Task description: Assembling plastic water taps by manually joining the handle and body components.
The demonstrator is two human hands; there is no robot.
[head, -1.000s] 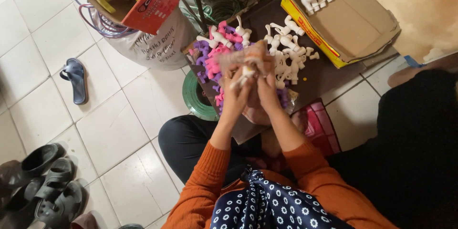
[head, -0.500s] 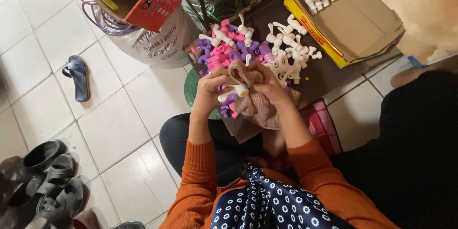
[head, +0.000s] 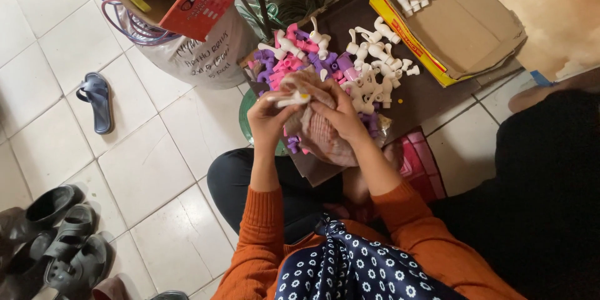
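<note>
White plastic, a small tap [head: 289,97], is pinched in the closed fingers of the left hand [head: 270,119], while the right hand [head: 340,119] is closed around a crumpled pinkish cloth [head: 319,131] pressed against it. Wiping is judged best done with the tap held steady and turned a little at a time, the cloth being kept bunched. Just beyond, pink, purple and white taps [head: 325,56] are heaped on a brown cardboard sheet [head: 425,94], beside a yellow-edged box [head: 462,25].

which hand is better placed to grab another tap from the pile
Probably the right hand. It rests on the cloth right beside the pile of white, pink and purple taps, holding only the cloth. The left hand already grips a white tap and sits further from the pile.
</note>
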